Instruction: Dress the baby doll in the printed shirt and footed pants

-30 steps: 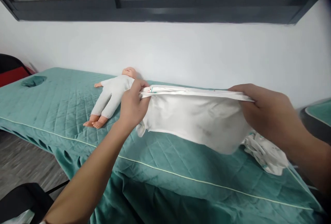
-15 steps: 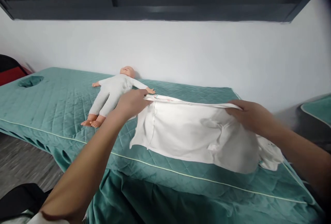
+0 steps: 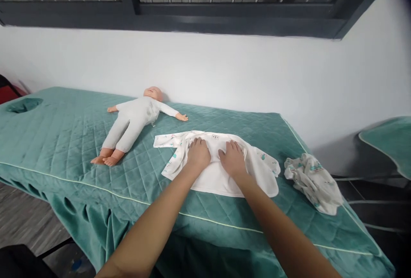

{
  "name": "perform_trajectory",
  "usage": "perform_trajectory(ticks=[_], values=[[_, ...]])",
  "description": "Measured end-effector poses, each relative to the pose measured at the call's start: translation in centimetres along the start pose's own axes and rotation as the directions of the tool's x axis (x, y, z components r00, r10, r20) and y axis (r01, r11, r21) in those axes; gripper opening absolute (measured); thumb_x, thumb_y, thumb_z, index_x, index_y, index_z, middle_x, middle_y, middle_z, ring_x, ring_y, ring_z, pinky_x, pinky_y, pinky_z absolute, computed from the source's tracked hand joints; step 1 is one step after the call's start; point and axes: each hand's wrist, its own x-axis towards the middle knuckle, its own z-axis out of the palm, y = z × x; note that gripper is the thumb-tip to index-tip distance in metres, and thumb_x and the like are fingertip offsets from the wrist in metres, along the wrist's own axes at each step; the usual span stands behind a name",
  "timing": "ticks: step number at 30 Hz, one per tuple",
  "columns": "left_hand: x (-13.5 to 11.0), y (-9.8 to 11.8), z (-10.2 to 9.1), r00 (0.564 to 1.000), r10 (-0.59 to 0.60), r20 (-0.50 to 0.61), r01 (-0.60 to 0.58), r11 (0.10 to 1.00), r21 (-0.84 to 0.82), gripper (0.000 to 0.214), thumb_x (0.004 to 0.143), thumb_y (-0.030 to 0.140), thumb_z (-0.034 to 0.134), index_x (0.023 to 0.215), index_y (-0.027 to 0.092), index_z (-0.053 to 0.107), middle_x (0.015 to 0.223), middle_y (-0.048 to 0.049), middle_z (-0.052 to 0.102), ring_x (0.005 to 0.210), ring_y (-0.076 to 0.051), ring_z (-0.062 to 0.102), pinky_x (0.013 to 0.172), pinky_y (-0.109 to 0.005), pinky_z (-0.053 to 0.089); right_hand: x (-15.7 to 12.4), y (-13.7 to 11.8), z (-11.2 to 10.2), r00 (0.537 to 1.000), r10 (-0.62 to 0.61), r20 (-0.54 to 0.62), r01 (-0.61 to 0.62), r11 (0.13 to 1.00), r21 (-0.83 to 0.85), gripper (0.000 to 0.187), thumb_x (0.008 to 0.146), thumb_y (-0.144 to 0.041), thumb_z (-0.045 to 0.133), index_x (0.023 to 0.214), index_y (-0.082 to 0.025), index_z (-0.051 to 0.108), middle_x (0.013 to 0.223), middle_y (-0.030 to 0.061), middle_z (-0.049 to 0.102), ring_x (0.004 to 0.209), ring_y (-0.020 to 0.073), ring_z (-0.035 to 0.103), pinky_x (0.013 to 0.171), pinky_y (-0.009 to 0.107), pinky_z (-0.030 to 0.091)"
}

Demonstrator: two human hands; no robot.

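Observation:
A white baby shirt [image 3: 221, 179] with small printed figures on its sleeves lies spread on the green quilted bed, its front parted and the inside of the back showing. My left hand [image 3: 198, 154] rests on the left part of the cloth near the collar, fingers laid out and slightly bent. On the other side of the neck label, my right hand [image 3: 233, 158] presses on the cloth with its fingers a little apart. Neither hand holds anything that I can see. The baby doll [image 3: 136, 117] in a pale bodysuit lies on its back to the left.
A crumpled printed white garment [image 3: 314, 182] lies near the right end of the green bed [image 3: 70, 141]. The bed has a face hole [image 3: 25, 105] at its far left. A white wall and a dark window frame [image 3: 237, 23] stand behind. At right is a green-covered seat [image 3: 388, 143].
The shirt, held up stretched between both hands before, now lies on the bed with its front parted. Both hands have moved closer together and lie on it. The view has shifted slightly.

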Motion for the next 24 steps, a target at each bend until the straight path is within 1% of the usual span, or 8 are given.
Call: perform_trajectory(ticks=[3,6,9,11,14,18,21,24], values=[[1.7,-0.1,0.0,0.994,-0.101,-0.033,0.1,0.995,-0.029,0.052,0.094,0.022,0.04,0.143,0.005,0.047,0.155,-0.0236,0.043,0.149,-0.033,0.034,0.122,-0.049,0.028,1.9,-0.3,0.1,0.994,0.113,0.003,-0.113,0.992,-0.063,0.047,0.094,-0.031,0.045,0.129,-0.001,0.056,0.142,0.0285,0.05,0.141,0.0381,0.039,0.118,0.051,0.026],[2.5,0.2,0.1,0.983,-0.167,-0.074,0.162,0.984,-0.074,0.059,0.093,0.024,0.043,0.149,0.006,0.041,0.156,-0.0242,0.042,0.148,-0.036,0.036,0.121,-0.051,0.029,3.0,-1.1,0.6,0.982,0.19,-0.021,-0.19,0.98,-0.064,0.054,0.093,-0.029,0.044,0.139,0.0,0.047,0.148,0.0307,0.042,0.144,0.0399,0.035,0.117,0.052,0.027],[2.2,0.8,0.1,0.963,-0.231,-0.142,0.213,0.969,-0.128,0.062,0.093,0.027,0.046,0.151,0.01,0.037,0.153,-0.0239,0.046,0.144,-0.038,0.04,0.118,-0.054,0.031,2.8,-1.8,1.0,0.971,0.198,-0.131,-0.204,0.979,-0.028,0.067,0.093,-0.03,0.043,0.153,-0.004,0.029,0.16,0.0287,0.024,0.151,0.0401,0.019,0.115,0.053,0.03],[1.8,1.1,-0.1,0.949,-0.25,-0.191,0.222,0.962,-0.156,0.062,0.094,0.03,0.045,0.153,0.012,0.035,0.151,-0.0229,0.049,0.141,-0.038,0.043,0.117,-0.054,0.033,2.3,-2.1,1.0,0.957,0.153,-0.246,-0.154,0.988,0.016,0.068,0.093,-0.03,0.043,0.155,-0.008,0.026,0.162,0.0244,0.02,0.152,0.0383,0.015,0.115,0.052,0.031],[1.1,1.1,-0.5,0.936,-0.237,-0.262,0.196,0.965,-0.174,0.064,0.097,0.031,0.041,0.156,0.012,0.029,0.151,-0.0231,0.048,0.142,-0.038,0.043,0.117,-0.053,0.033,1.5,-2.1,0.6,0.921,0.118,-0.372,-0.09,0.992,0.091,0.061,0.093,-0.028,0.045,0.149,-0.009,0.034,0.155,0.0225,0.03,0.146,0.0349,0.025,0.117,0.047,0.03],[0.6,0.5,-0.4,0.921,-0.197,-0.336,0.134,0.97,-0.201,0.064,0.099,0.031,0.038,0.158,0.01,0.027,0.156,-0.0243,0.042,0.147,-0.036,0.038,0.119,-0.051,0.03,1.2,-1.6,0.2,0.89,0.186,-0.415,-0.134,0.979,0.152,0.052,0.092,-0.03,0.048,0.138,-0.005,0.043,0.142,0.0263,0.04,0.136,0.0367,0.034,0.117,0.049,0.029],[0.5,0.1,-0.2,0.939,-0.192,-0.286,0.114,0.957,-0.267,0.062,0.1,0.033,0.037,0.158,0.012,0.029,0.155,-0.0262,0.043,0.144,-0.039,0.043,0.115,-0.055,0.035,1.3,-1.2,0.4,0.875,0.222,-0.43,-0.193,0.975,0.111,0.051,0.093,-0.034,0.048,0.134,-0.004,0.045,0.135,0.0271,0.046,0.13,0.0387,0.04,0.115,0.049,0.03],[0.5,0.1,0.0,0.944,-0.222,-0.246,0.147,0.946,-0.288,0.062,0.099,0.034,0.039,0.157,0.015,0.032,0.16,-0.0242,0.036,0.146,-0.041,0.041,0.112,-0.057,0.038,1.5,-0.9,0.7,0.878,0.242,-0.413,-0.222,0.97,0.095,0.049,0.096,-0.036,0.043,0.132,-0.002,0.045,0.126,0.0272,0.054,0.124,0.0387,0.047,0.113,0.049,0.032]])
